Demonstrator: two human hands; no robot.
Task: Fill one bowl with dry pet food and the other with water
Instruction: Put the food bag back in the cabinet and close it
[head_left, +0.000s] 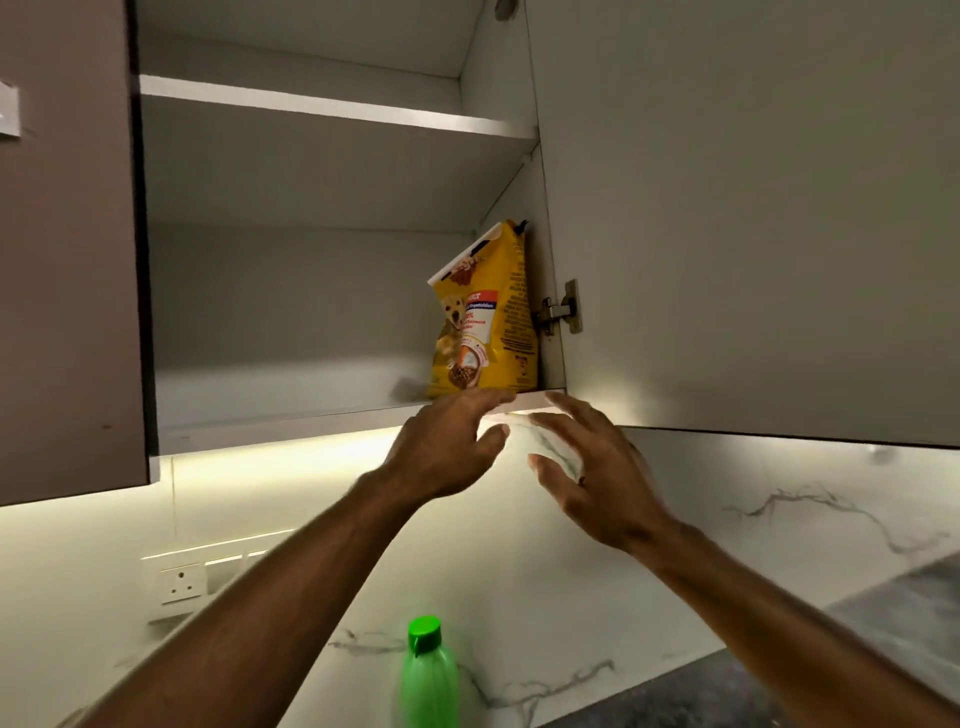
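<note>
Both hands (524, 457) spread empty below upright, right-leaning pet food bag (480, 322)

The green bottle (428, 675) below the left hand (441, 447) is smeared with blur and chopped off by the bottom edge. Both hands are a bit motion-blurred too; the right hand (592, 478) more so. Print on the yellow food bag (480, 322) just above the fingertips is mostly unreadable, and its bottom edge sits behind the shelf lip (311, 423).
</note>
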